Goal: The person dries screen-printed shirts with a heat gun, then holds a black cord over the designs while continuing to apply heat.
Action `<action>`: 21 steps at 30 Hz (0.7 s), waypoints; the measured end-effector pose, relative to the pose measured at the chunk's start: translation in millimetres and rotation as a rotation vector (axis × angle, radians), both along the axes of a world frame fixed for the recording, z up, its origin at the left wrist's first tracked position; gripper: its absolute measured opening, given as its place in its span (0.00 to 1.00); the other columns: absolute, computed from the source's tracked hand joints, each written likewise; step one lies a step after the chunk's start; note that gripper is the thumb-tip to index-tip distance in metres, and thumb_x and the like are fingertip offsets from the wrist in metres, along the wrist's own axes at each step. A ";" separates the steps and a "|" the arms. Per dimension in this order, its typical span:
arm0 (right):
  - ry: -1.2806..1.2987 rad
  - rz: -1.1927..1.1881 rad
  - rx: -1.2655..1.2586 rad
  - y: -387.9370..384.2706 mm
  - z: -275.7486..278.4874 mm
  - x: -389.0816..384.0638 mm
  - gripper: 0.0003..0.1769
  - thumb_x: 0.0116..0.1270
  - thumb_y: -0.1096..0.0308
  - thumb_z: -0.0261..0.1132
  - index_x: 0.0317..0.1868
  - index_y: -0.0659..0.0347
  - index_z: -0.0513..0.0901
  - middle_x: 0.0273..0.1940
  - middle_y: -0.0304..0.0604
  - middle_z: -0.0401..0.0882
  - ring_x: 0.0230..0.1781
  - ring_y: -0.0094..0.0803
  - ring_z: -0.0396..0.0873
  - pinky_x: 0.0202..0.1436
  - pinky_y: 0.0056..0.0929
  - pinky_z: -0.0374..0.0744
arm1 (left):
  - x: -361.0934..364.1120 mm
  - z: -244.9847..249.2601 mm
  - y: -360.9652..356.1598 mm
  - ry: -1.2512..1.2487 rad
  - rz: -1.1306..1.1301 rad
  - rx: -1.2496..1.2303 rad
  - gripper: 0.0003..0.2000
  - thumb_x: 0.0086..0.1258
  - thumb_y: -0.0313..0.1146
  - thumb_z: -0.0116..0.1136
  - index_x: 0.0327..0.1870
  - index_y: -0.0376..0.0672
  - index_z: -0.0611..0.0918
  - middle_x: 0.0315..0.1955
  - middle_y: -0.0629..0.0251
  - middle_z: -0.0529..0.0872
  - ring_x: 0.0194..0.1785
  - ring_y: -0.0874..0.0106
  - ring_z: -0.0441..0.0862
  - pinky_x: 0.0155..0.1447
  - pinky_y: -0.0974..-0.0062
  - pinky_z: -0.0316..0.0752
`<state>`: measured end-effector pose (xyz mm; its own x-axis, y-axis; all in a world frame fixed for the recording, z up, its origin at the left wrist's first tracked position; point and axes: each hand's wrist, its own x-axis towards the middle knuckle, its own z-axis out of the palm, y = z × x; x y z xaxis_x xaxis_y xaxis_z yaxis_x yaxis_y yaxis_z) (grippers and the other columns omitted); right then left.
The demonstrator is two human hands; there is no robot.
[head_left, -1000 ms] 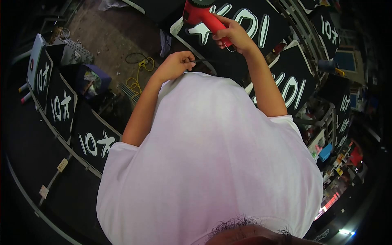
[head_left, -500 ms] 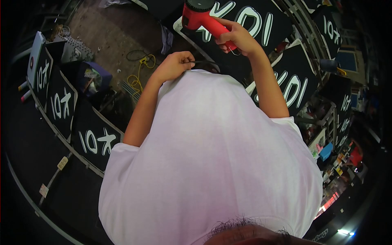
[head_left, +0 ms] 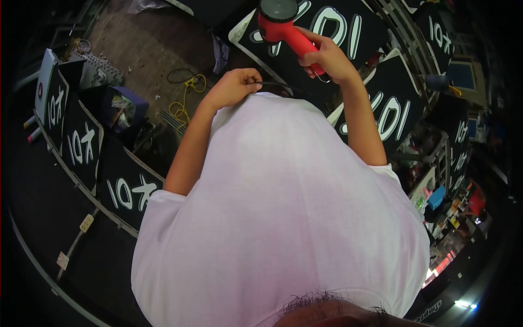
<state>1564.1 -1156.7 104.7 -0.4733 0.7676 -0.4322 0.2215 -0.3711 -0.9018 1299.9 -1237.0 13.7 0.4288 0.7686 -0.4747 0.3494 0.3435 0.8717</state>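
Observation:
My right hand (head_left: 330, 56) is wrapped round the handle of a red heat gun (head_left: 289, 37), held up at the top of the view. Its dark round vented end points up, and a thin wire loop shows at the bottom of the handle. Close to the front of the white shirt, my left hand (head_left: 237, 86) pinches a thin black cord (head_left: 277, 84) that runs off to the right. Beneath the heat gun lies a black sign panel (head_left: 376, 24) with white outlined lettering.
More black lettered panels stand at the left (head_left: 81, 143) and right (head_left: 400, 103). A purple bin (head_left: 136, 103) holds plastic scraps. A yellow cord (head_left: 180, 109) lies on the floor (head_left: 158, 41). Metal racks (head_left: 406, 30) and cluttered goods line the right side.
My right hand and the heat gun have shifted slightly right and down. My left hand stays in place, still pinching the cord.

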 end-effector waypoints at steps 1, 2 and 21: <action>-0.001 -0.002 -0.002 -1.9 1.9 1.8 0.48 0.48 0.76 0.64 0.78 0.63 0.70 0.28 0.40 0.77 0.20 0.28 0.77 0.25 0.27 0.78 | 0.8 0.2 0.0 -0.007 -0.002 0.005 0.05 0.74 0.24 0.64 0.46 0.35 0.83 0.31 0.74 0.82 0.37 0.83 0.77 0.44 0.81 0.72; 0.000 -0.004 -0.027 -4.1 4.7 4.3 0.49 0.50 0.77 0.64 0.79 0.62 0.69 0.28 0.39 0.77 0.20 0.27 0.76 0.25 0.27 0.77 | 2.0 0.2 0.6 -0.008 -0.006 0.003 0.05 0.74 0.24 0.64 0.46 0.35 0.83 0.31 0.74 0.82 0.37 0.83 0.77 0.44 0.81 0.72; 0.038 -0.144 0.003 -17.1 -10.0 38.1 0.50 0.52 0.78 0.65 0.81 0.61 0.66 0.29 0.39 0.76 0.21 0.25 0.74 0.28 0.28 0.76 | 19.9 10.2 6.4 0.010 -0.059 0.068 0.08 0.70 0.29 0.68 0.45 0.35 0.86 0.32 0.66 0.86 0.36 0.76 0.79 0.45 0.74 0.76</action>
